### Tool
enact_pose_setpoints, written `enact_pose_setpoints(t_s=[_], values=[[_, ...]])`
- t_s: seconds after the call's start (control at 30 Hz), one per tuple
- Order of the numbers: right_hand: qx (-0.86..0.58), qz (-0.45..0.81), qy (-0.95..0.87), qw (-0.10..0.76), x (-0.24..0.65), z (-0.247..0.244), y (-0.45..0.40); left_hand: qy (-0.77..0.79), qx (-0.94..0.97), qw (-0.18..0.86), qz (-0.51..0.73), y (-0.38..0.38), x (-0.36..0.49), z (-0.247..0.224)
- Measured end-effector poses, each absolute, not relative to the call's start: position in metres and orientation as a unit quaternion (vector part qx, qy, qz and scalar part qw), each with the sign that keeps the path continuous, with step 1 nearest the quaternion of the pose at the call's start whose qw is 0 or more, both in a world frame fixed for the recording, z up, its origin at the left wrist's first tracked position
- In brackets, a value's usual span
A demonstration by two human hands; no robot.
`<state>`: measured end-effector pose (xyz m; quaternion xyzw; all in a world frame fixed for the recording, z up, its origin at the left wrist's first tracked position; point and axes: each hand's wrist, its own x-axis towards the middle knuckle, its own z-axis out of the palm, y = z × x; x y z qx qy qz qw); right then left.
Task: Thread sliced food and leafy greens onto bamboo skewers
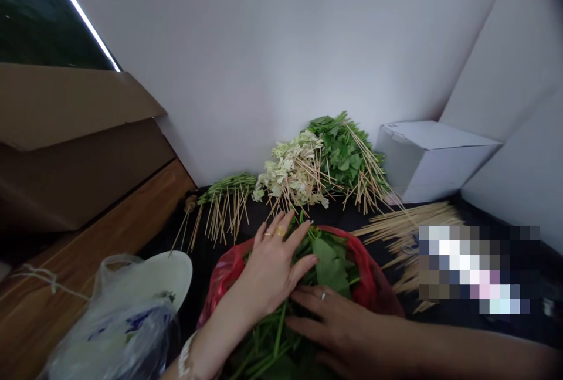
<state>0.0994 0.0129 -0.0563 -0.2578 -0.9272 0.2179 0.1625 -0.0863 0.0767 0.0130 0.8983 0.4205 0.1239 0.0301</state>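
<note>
A red plastic bag (373, 271) full of leafy greens (329, 265) with long green stems is in front of me. My left hand (277, 265) lies over the greens, palm down, its fingers stretched out and somewhat apart. Lower and to the right, my right hand (332, 321) reaches across the bag with its fingers extended among the leaves and stems. Both hands touch the greens, and neither is closed around anything. The right fingertips lie close beside the left thumb. Part of the bag's near side is hidden by my arms.
Behind the bag lie skewered green bean pieces (231, 186), skewered pale cauliflower (290, 163) and skewered leafy greens (347, 157). Bare wooden skewers (413, 221) spread at right, near a white box (453, 163). At left are a white bowl (180, 268), a clear plastic bag (114, 333) and a cardboard box (83, 169).
</note>
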Motion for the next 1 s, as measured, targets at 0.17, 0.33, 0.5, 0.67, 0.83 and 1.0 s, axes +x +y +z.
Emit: enact_pose_setpoints(t_s=[0.17, 0.33, 0.5, 0.67, 0.83, 1.0], values=[[-0.230, 0.176, -0.941, 0.176, 0.099, -0.067, 0.010, 0.399, 0.908, 0.112, 0.057, 0.080, -0.074, -0.020], [-0.169, 0.257, -0.922, 0.235, 0.099, -0.069, 0.009, 0.379, 0.913, 0.135, 0.067, 0.066, -0.089, -0.049], [-0.216, 0.256, -0.898, 0.285, 0.135, -0.018, 0.032, 0.389, 0.910, 0.117, 0.081, 0.067, -0.089, -0.059], [-0.489, 0.079, -0.828, 0.265, 0.229, -0.020, 0.099, 0.389, 0.911, 0.098, 0.097, 0.070, -0.092, -0.060], [-0.580, 0.028, -0.802, 0.137, 0.271, -0.079, 0.128, 0.385, 0.912, 0.093, 0.109, 0.072, -0.097, -0.069], [-0.574, -0.007, -0.819, 0.026, 0.248, -0.114, 0.131, 0.387, 0.911, 0.089, 0.109, 0.073, -0.099, -0.072]])
